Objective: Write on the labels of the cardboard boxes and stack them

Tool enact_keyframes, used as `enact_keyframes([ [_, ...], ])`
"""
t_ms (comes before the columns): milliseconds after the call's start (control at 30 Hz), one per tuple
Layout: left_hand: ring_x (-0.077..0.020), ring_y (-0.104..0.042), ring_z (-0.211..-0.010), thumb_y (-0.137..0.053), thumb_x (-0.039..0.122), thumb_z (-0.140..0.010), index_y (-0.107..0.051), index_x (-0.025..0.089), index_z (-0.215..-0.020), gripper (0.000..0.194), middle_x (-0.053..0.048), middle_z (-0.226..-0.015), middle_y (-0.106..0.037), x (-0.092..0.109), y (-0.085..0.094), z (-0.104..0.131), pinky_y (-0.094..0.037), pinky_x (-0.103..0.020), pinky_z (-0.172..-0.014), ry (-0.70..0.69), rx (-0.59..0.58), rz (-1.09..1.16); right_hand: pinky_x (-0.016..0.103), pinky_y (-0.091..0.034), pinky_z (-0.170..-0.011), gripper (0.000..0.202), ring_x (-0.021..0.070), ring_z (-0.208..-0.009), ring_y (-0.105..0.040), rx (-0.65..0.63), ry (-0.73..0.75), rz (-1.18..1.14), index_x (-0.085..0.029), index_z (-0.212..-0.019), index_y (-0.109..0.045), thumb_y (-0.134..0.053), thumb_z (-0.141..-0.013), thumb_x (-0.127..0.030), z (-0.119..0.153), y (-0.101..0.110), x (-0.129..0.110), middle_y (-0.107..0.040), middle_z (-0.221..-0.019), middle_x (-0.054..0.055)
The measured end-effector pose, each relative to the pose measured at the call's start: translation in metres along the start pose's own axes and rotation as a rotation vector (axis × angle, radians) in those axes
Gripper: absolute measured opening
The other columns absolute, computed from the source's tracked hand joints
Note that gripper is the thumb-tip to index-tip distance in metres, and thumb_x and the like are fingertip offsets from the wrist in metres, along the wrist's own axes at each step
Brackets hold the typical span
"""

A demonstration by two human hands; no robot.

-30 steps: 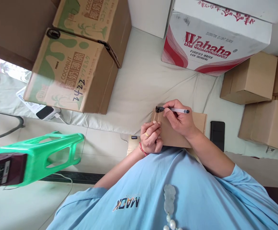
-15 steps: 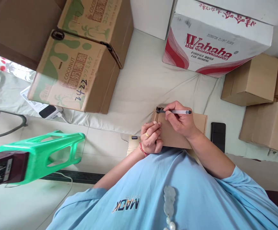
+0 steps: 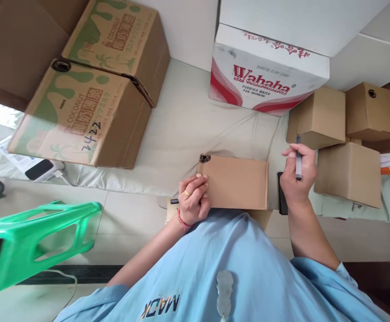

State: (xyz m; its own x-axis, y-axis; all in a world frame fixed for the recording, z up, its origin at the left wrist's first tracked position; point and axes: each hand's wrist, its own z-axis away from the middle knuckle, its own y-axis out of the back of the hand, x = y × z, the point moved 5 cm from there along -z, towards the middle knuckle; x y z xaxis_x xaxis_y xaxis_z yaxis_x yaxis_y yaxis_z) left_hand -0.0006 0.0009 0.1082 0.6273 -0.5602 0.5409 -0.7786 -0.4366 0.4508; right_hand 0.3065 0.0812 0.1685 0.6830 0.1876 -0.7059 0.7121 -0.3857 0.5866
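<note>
A flat-looking brown cardboard box point(image 3: 238, 183) lies close against my body at the edge of the cloth-covered surface. Its top left corner carries a dark, blackened patch point(image 3: 204, 158). My left hand point(image 3: 195, 197), with a ring and a red wrist cord, is closed on the box's left edge. Off to the right of the box, my right hand point(image 3: 300, 172) is raised and pinches a pen point(image 3: 298, 161), held nearly upright in the picture. The pen is apart from the cardboard. A black phone point(image 3: 282, 197) lies partly hidden beside my right hand.
Two printed coconut cartons point(image 3: 80, 116) stand at the left, a white and red Wahaha carton point(image 3: 265, 80) at the back. Several plain brown boxes point(image 3: 349, 174) sit at the right. A green plastic stool point(image 3: 43, 237) and a white device with a cable point(image 3: 43, 170) are lower left.
My right hand has moved away from the blackened corner to the right, taking the pen with it. My left hand keeps its hold on the box. The view has turned toward the right.
</note>
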Motion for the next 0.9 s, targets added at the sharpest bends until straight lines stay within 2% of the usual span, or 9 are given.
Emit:
enact_keyframes([
  [67, -0.0303, -0.071, -0.115, -0.061, 0.012, -0.087, -0.068, 0.023, -0.121, 0.036, -0.012, -0.12, -0.078, -0.001, 0.004, -0.003, -0.063, -0.048, -0.094, 0.005, -0.05, 0.029, 0.044, -0.055, -0.093, 0.025, 0.0275, -0.098, -0.071, -0.037, 0.041, 0.271, -0.021, -0.12, -0.071, -0.053, -0.107, -0.032, 0.018, 0.017, 0.022, -0.073, -0.104, 0.012],
  [133, -0.0332, -0.068, -0.119, -0.068, 0.027, -0.093, -0.067, 0.021, -0.124, 0.032, -0.015, -0.122, -0.076, -0.004, 0.008, -0.006, -0.062, -0.05, -0.098, -0.027, -0.151, 0.064, 0.043, -0.057, -0.09, 0.03, 0.0285, -0.098, -0.071, -0.214, -0.014, 0.434, -0.02, -0.121, -0.073, -0.05, -0.103, -0.027, 0.047, 0.019, 0.044, -0.072, -0.106, 0.013],
  [233, -0.0382, -0.065, -0.126, -0.076, 0.046, -0.094, -0.066, 0.02, -0.131, 0.046, -0.018, -0.13, -0.072, -0.008, 0.016, -0.009, -0.06, -0.054, -0.102, -0.105, -0.322, 0.074, 0.04, -0.058, -0.085, 0.047, 0.0285, -0.095, -0.068, -0.501, -0.115, 0.512, -0.016, -0.134, -0.072, -0.051, -0.092, -0.019, 0.097, 0.008, 0.068, -0.069, -0.106, 0.014],
  [333, -0.0409, -0.064, -0.131, -0.08, 0.045, -0.092, -0.065, 0.023, -0.135, 0.05, -0.019, -0.136, -0.069, -0.008, 0.021, -0.012, -0.061, -0.058, -0.103, -0.145, -0.403, 0.042, 0.037, -0.059, -0.083, 0.062, 0.0265, -0.094, -0.067, -0.608, -0.143, 0.48, -0.017, -0.151, -0.063, -0.049, -0.09, -0.014, 0.129, -0.001, 0.076, -0.068, -0.108, 0.012],
  [433, -0.0409, -0.066, -0.131, -0.082, 0.032, -0.091, -0.065, 0.026, -0.134, 0.046, -0.017, -0.135, -0.069, 0.0, 0.02, -0.015, -0.063, -0.06, -0.103, -0.133, -0.428, 0.027, 0.046, -0.059, -0.096, 0.059, 0.0302, -0.108, -0.066, -0.505, -0.152, 0.444, -0.017, -0.16, -0.054, -0.04, -0.102, -0.02, 0.138, 0.011, 0.081, -0.068, -0.117, 0.017],
  [500, -0.0391, -0.068, -0.129, -0.081, 0.023, -0.091, -0.066, 0.026, -0.132, 0.044, -0.016, -0.133, -0.07, 0.009, 0.016, -0.016, -0.065, -0.058, -0.101, -0.122, -0.422, 0.037, 0.056, -0.054, -0.107, 0.058, 0.0362, -0.119, -0.061, -0.351, -0.195, 0.518, -0.013, -0.161, -0.05, -0.044, -0.108, -0.033, 0.141, 0.031, 0.089, -0.067, -0.128, 0.023],
  [567, -0.0377, -0.069, -0.129, -0.079, 0.017, -0.091, -0.066, 0.025, -0.131, 0.043, -0.015, -0.132, -0.071, 0.018, 0.011, -0.016, -0.066, -0.056, -0.101, -0.111, -0.411, 0.049, 0.063, -0.048, -0.112, 0.074, 0.0426, -0.128, -0.056, -0.24, -0.293, 0.646, -0.005, -0.162, -0.045, -0.054, -0.105, -0.051, 0.147, 0.051, 0.098, -0.062, -0.14, 0.031],
  [700, -0.0379, -0.069, -0.132, -0.078, 0.015, -0.09, -0.066, 0.025, -0.13, 0.043, -0.015, -0.134, -0.071, 0.025, 0.001, -0.015, -0.065, -0.057, -0.104, -0.08, -0.378, 0.053, 0.064, -0.046, -0.111, 0.102, 0.0497, -0.131, -0.052, -0.279, -0.485, 0.78, 0.006, -0.159, -0.045, -0.068, -0.095, -0.069, 0.16, 0.061, 0.111, -0.056, -0.146, 0.039],
  [900, -0.0388, -0.067, -0.134, -0.079, 0.017, -0.092, -0.065, 0.023, -0.13, 0.041, -0.016, -0.135, -0.07, 0.025, -0.01, -0.016, -0.065, -0.058, -0.104, -0.106, -0.385, 0.058, 0.06, -0.047, -0.108, 0.086, 0.0474, -0.119, -0.059, -0.241, -0.621, 0.81, 0.002, -0.144, -0.061, -0.078, -0.089, -0.062, 0.145, 0.049, 0.111, -0.065, -0.125, 0.032],
])
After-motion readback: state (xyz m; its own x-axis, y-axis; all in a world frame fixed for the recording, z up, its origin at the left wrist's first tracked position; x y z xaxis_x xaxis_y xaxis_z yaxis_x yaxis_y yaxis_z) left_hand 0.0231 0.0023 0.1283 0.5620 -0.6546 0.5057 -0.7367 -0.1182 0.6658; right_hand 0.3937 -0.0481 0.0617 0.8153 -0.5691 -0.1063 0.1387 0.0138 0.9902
